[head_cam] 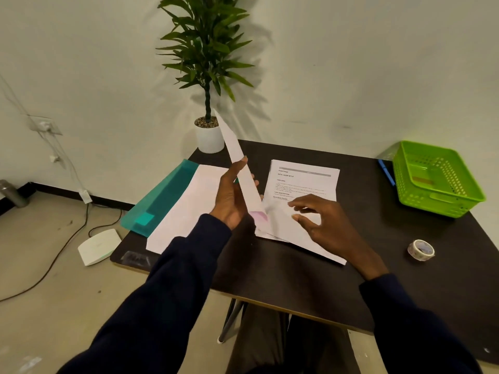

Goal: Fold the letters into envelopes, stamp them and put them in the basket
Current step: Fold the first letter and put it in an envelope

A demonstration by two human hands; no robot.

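The print on the flat letter (303,182) is too small to read, the right hand (328,228) has blurred fingers (297,204), the raised sheet (235,151) hides most fingers of the left hand (229,195), and the worktop (310,287) is cut off at its right corner.

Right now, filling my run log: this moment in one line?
left hand: holds raised sheet | right hand: open over printed letter | green basket: far right
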